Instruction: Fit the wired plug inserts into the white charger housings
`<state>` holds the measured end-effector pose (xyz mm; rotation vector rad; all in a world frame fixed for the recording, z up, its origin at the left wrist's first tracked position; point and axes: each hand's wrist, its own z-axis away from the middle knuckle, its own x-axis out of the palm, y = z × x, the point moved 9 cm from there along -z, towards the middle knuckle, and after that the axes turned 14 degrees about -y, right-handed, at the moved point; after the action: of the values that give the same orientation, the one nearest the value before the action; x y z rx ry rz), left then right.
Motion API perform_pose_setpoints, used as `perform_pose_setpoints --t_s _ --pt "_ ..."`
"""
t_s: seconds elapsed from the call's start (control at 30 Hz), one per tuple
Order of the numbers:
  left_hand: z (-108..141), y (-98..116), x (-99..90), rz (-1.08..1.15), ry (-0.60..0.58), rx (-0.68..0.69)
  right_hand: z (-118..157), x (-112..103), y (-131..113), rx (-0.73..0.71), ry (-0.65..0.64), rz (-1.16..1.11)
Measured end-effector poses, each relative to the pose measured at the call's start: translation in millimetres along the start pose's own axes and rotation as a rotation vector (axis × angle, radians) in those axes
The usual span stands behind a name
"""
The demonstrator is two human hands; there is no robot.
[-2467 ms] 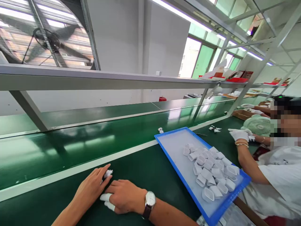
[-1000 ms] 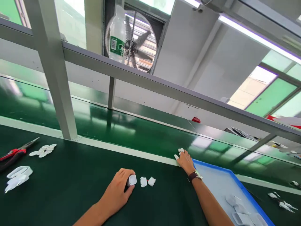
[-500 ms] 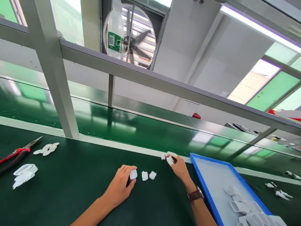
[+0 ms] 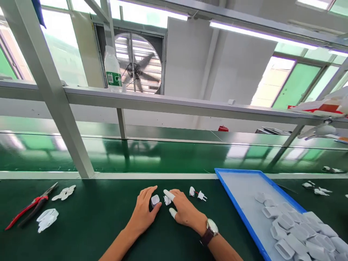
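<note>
My left hand [image 4: 145,208] is closed around a small white plastic housing [image 4: 155,200], its squarish end facing up between thumb and fingers. Just right of it, a small white part [image 4: 166,200] lies by the fingertips of my right hand [image 4: 181,208]. That hand wears white finger cots, with thumb and index finger spread apart; its fingers partly cover the part. Farther right on the green table rests a white plug piece with prongs [image 4: 202,196], joined by a short red wire to another small white piece [image 4: 192,191].
A blue-rimmed tray [image 4: 239,214] on the right bears many white housings [image 4: 297,232]. Red-handled pliers [image 4: 34,206] and flat white pieces [image 4: 64,193] [image 4: 47,219] lie at left. A metal post [image 4: 58,105] and rail stand behind the table; a bottle [image 4: 112,70] sits on the rail.
My right hand has moved left, from the far side near the tray to beside my left hand. The wired plug piece now lies free of it. The camera view has levelled.
</note>
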<state>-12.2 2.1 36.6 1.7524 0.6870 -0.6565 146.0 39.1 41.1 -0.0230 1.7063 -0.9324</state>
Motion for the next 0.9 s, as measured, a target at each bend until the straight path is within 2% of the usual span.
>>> perform_pose_setpoints --t_s 0.1,0.2,0.3,0.4,0.5,0.6,0.7,0.8,0.9 --pt "5 11 -18.2 -0.015 0.065 0.057 -18 -2 1 -0.001 0.067 -0.069" --pt "7 27 -26.5 0.019 0.042 0.107 -16 -21 14 0.002 0.250 -0.369" --pt "3 46 -15.7 0.143 -0.071 0.144 -5 -28 24 0.003 0.384 -0.737" --pt "-5 56 0.9 0.355 -0.141 0.124 1 -22 22 0.004 0.379 -0.987" --pt "-12 53 12.4 0.563 -0.145 0.057 7 -15 25 0.007 0.417 -1.169" --pt "-15 44 14.1 0.678 -0.105 0.024 12 -12 24 -0.004 0.411 -1.023" --pt "-14 34 14.2 0.703 -0.084 0.001 19 -13 14 -0.031 0.403 -0.707" --pt "-9 23 21.8 0.752 -0.136 -0.086 27 -19 -1 -0.074 0.432 -0.438" --pt "-3 19 27.1 0.833 -0.192 -0.172 31 -26 -13 -0.130 0.446 -0.367"
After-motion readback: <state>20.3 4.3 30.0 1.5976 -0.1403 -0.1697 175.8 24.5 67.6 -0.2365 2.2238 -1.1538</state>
